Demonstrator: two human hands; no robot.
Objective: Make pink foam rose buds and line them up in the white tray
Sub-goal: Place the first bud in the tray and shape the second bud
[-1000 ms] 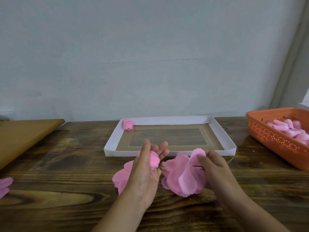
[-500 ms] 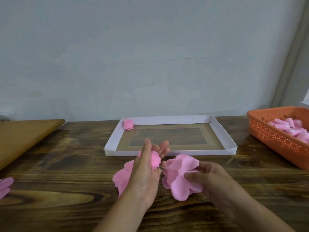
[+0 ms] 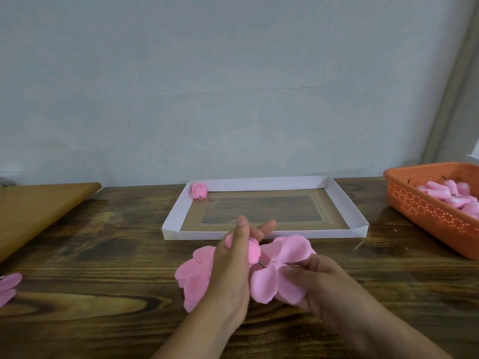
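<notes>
My left hand [image 3: 230,265] grips a pink foam bud core [image 3: 252,251] with a short metal pin sticking out toward the right. My right hand [image 3: 318,278] pinches a flat pink foam petal piece [image 3: 277,275], its centre hole just beside the pin tip. Another flat petal piece [image 3: 194,275] lies on the table, partly hidden behind my left hand. The white tray [image 3: 259,233] stands just beyond my hands, and one finished rose bud [image 3: 199,190] sits in its far left corner.
An orange basket [image 3: 425,211] with several pink foam cores stands at the right. A wooden board [image 3: 33,211] lies at the left. More pink petals [image 3: 9,287] show at the left edge. The table is dark wood, against a grey wall.
My right hand turned the petal piece flat and brought it closer to the pin of the core. My left hand stayed in place.
</notes>
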